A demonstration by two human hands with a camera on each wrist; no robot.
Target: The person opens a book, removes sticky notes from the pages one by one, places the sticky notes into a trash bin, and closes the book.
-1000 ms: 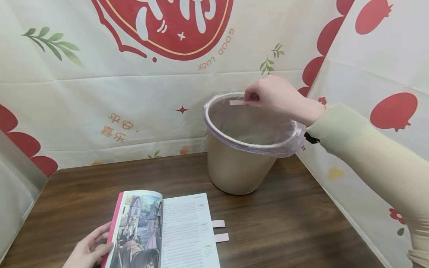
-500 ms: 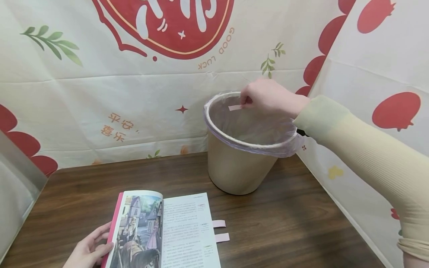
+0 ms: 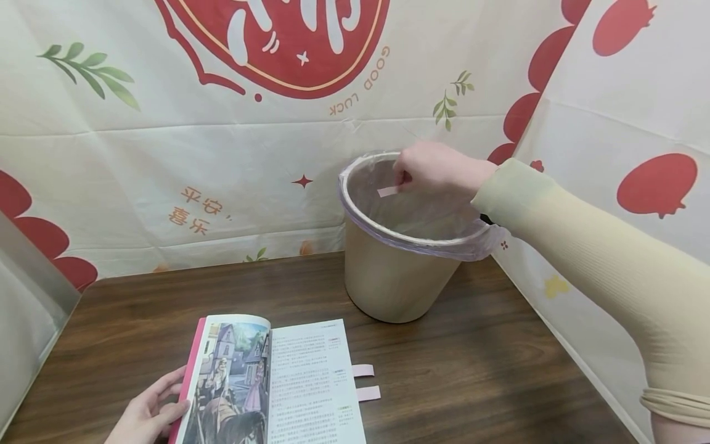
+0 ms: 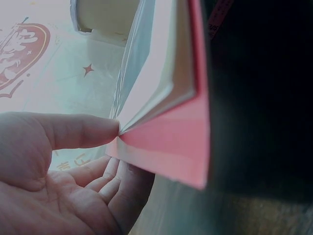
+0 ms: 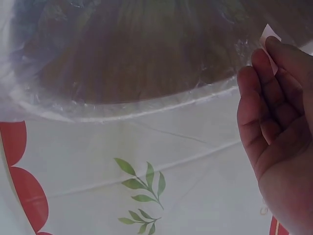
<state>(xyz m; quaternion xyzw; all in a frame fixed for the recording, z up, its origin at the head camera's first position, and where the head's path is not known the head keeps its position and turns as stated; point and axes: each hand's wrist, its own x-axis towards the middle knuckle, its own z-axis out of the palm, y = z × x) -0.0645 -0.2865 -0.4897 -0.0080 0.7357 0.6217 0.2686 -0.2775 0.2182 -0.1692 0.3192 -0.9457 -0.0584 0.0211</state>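
My right hand point(image 3: 435, 168) pinches a small pink paper strip point(image 3: 389, 191) over the mouth of a beige trash bin point(image 3: 396, 280). In the right wrist view the strip point(image 5: 270, 45) sits between thumb and fingertips, close to the bin's rim. A clear plastic bag point(image 3: 471, 248) lines the bin and folds over its edge. At the lower left, my left hand point(image 3: 148, 412) holds an open book point(image 3: 307, 382) by its pink-covered left side. The left wrist view shows the thumb on the pages and the fingers behind the pink cover point(image 4: 166, 147).
Two pink sticky tabs point(image 3: 368, 393) stick out from the book's right page edge. The bin stands at the back of the dark wooden table point(image 3: 471, 370), near a printed cloth backdrop point(image 3: 261, 160) and the side cloth point(image 3: 599, 135).
My right hand has moved down and slightly left, lowering the paper strip toward the bin's mouth. The left hand and the book have stayed in place.
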